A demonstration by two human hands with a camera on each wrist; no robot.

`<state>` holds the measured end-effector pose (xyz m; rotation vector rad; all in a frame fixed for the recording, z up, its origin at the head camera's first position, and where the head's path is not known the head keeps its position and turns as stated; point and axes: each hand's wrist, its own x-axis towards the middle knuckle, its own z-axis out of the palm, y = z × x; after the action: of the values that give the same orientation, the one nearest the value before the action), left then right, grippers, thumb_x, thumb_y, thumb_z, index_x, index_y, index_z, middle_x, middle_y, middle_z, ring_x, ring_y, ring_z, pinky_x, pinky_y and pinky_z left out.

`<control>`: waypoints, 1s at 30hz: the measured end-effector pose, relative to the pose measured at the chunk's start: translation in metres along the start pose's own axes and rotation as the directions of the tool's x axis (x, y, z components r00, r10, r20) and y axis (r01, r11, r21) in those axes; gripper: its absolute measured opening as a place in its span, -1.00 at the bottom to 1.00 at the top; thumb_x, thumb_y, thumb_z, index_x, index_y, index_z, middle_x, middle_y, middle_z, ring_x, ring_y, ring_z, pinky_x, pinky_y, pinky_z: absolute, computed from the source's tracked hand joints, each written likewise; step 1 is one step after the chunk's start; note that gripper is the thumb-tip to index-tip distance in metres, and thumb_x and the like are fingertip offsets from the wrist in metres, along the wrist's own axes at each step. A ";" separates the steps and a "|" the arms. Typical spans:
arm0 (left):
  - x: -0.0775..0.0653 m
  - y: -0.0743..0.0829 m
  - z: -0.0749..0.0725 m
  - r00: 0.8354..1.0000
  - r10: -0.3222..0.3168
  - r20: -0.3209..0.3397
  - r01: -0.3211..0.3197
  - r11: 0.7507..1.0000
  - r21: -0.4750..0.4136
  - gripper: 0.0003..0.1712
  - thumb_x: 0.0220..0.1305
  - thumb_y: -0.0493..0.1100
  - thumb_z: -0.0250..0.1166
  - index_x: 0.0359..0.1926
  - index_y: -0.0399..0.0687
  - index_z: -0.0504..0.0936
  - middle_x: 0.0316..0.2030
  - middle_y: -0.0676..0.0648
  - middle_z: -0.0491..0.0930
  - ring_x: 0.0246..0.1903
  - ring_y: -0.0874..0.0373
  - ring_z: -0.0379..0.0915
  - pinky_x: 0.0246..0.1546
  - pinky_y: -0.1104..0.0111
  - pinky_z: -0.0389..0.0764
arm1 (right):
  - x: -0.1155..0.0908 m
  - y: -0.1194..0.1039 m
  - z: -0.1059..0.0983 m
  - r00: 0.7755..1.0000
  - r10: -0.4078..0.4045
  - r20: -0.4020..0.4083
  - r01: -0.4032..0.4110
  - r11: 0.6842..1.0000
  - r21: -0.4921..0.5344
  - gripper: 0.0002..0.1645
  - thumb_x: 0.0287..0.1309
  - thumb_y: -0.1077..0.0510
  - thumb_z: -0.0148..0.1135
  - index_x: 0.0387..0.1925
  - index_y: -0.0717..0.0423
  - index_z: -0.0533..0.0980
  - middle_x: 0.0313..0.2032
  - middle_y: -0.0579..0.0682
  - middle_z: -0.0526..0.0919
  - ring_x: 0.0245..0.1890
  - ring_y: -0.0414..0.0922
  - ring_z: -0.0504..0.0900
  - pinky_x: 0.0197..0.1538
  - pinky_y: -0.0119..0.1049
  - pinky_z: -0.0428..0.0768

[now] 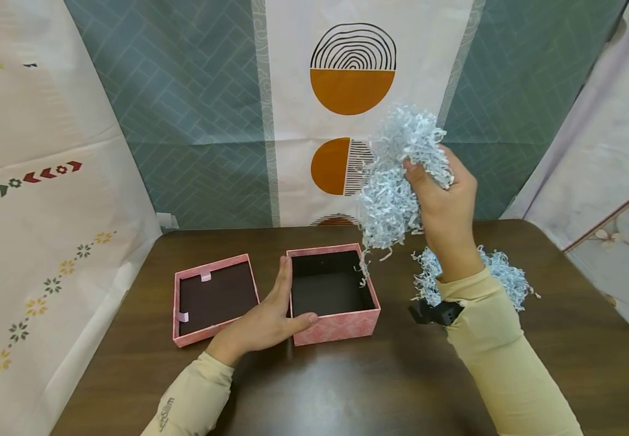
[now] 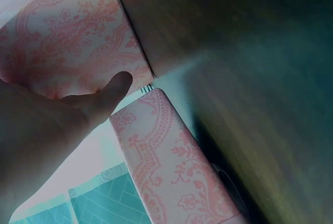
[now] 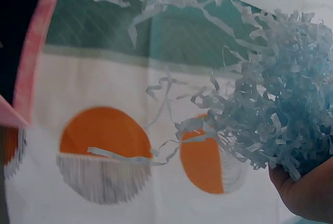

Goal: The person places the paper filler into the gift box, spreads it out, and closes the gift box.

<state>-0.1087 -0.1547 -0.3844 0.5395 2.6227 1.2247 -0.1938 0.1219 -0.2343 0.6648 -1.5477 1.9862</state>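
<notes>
Two hands were busy: the right hand (image 1: 453,200) grasped, with curled fingers, a pale-blue clump of crinkle-cut paper shreds (image 1: 393,209) in the air, above the level of the pink box (image 1: 336,327). The left hand (image 1: 265,321) had uncurled fingers and only touched the box's left side, thumb at its front. Loose strands (image 1: 365,266) dangled from the clump, so some could drop outside the rim, I judged. A light push might slide the box toward its lid (image 1: 217,300), and the right sleeve (image 1: 488,333) could scatter the second heap (image 1: 507,278) on the table (image 1: 358,387).

"Slim" lettering (image 1: 166,414) on left sleeve (image 1: 201,390)
</notes>
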 end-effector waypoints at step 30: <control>0.000 0.001 -0.002 1.000 -0.024 0.001 0.024 1.000 0.006 0.38 0.29 0.34 0.29 0.50 0.32 -0.74 0.51 0.10 -0.76 0.53 -0.16 -0.39 0.37 -0.16 0.06 | -0.096 0.085 0.029 0.395 0.612 0.685 0.333 0.600 -0.727 -0.31 0.23 -0.03 0.43 0.34 0.08 0.50 0.27 0.05 0.55 0.28 0.05 0.50 0.30 0.07 0.41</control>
<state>-0.1089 -0.1558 -0.3818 0.5088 2.6247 1.2093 -0.1783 0.0663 -0.3530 1.3341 -2.9815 0.5539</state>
